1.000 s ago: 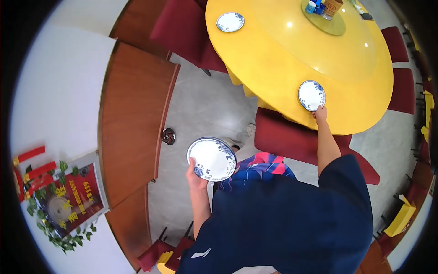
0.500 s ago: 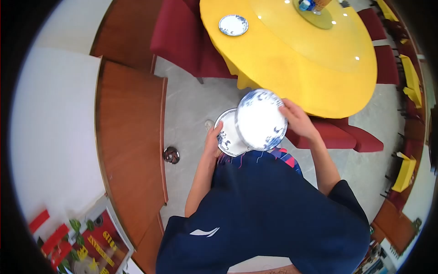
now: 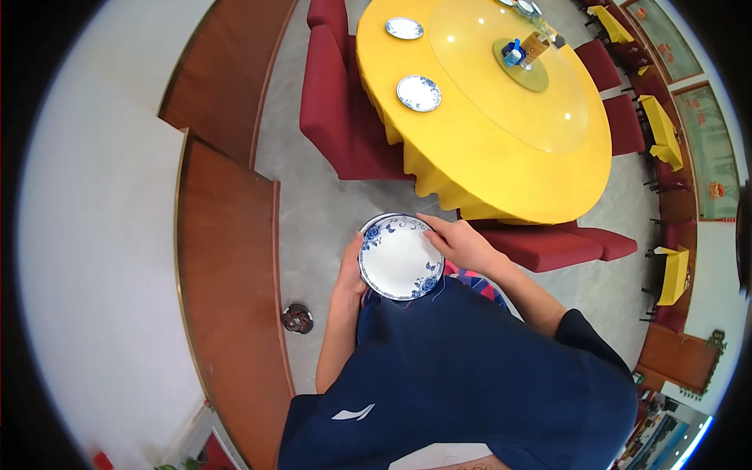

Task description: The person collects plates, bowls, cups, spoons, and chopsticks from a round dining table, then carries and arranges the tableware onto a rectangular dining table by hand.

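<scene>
The fingers (image 3: pixel 359 241) of the left hand (image 3: pixel 349 270) grip the left edge of the upper plate (image 3: pixel 400 262), while the right hand (image 3: pixel 462 244) grasps its upper right rim, thumb on top. A lower plate (image 3: pixel 382 216) shows as a thin rim beyond its far edge. This stack is in front of the dark blue shirt (image 3: pixel 462 368), apart from the yellow-covered round counter (image 3: pixel 486 176). Near that counter's left edge lie a nearer patterned plate (image 3: pixel 419 93) and a farther patterned plate (image 3: pixel 404 28). Red chairs (image 3: pixel 540 246) stand around it.
</scene>
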The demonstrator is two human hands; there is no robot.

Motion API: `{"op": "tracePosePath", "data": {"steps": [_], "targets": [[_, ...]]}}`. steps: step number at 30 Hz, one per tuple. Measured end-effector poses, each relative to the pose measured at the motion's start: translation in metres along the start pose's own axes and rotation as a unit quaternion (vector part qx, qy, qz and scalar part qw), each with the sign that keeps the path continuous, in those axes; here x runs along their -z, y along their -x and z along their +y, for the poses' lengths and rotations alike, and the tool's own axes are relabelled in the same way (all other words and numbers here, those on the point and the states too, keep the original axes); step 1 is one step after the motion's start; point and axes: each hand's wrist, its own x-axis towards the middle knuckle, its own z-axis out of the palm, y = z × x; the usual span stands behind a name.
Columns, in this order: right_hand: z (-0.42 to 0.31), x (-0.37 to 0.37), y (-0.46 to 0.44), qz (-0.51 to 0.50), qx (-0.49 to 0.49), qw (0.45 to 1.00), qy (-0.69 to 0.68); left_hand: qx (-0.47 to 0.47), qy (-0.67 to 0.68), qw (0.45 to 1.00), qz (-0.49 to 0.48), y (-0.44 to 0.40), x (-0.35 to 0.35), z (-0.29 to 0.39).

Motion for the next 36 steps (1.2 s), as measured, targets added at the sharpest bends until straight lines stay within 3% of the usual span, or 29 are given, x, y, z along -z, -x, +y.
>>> {"op": "tracePosePath", "data": {"steps": [3,6,8,10,12,13,14,15,17,20,22,26,30,31,34,36], "targets": [[0.006,-0.019,0.001,0.060,0.043,0.987,0.143,-0.043,-0.087,0.995,0.004,0.017,0.003,0.012],[0.019,-0.021,0.005,0.119,0.094,0.972,0.178,-0.060,-0.194,0.979,-0.001,0.030,-0.015,0.015],[0.022,-0.005,0.010,0.132,0.101,0.974,0.151,-0.050,-0.210,0.977,0.000,0.036,-0.024,0.016],[0.040,0.016,0.005,0.208,0.179,0.955,0.113,-0.041,-0.227,0.973,-0.003,0.042,-0.039,0.014],[0.114,0.042,-0.043,0.350,0.237,0.904,-0.065,-0.102,-0.160,0.982,0.026,0.049,-0.062,0.013],[0.154,0.073,-0.044,0.302,0.002,0.922,-0.241,-0.131,-0.163,0.978,0.016,0.040,-0.058,-0.002],[0.207,0.091,-0.069,0.305,-0.118,0.855,-0.403,-0.132,-0.175,0.976,0.014,0.042,-0.067,-0.001],[0.262,0.109,-0.095,0.338,-0.167,0.813,-0.444,-0.147,-0.184,0.972,-0.010,0.051,-0.085,-0.001],[0.363,0.134,-0.144,0.378,-0.191,0.638,-0.643,-0.167,-0.183,0.968,-0.031,0.061,-0.108,-0.006],[0.397,0.159,-0.172,0.377,-0.224,0.631,-0.640,-0.191,-0.165,0.967,-0.043,0.053,-0.101,0.002],[0.405,0.162,-0.179,0.421,-0.184,0.573,-0.679,-0.185,-0.150,0.970,-0.055,0.050,-0.094,0.006],[0.410,0.157,-0.177,0.461,-0.243,0.610,-0.597,-0.168,-0.143,0.974,-0.048,0.046,-0.082,0.018],[0.384,0.148,-0.129,0.527,-0.149,0.718,-0.430,-0.116,-0.156,0.980,-0.050,0.048,-0.107,0.023],[0.367,0.149,-0.107,0.536,-0.118,0.751,-0.366,-0.106,-0.173,0.977,-0.067,0.043,-0.101,0.030],[0.265,0.161,-0.017,0.446,0.055,0.783,-0.431,-0.103,-0.215,0.967,-0.087,0.035,-0.103,0.052],[0.184,0.162,0.036,0.389,0.068,0.801,-0.451,-0.094,-0.236,0.959,-0.122,0.035,-0.116,0.054]]}}
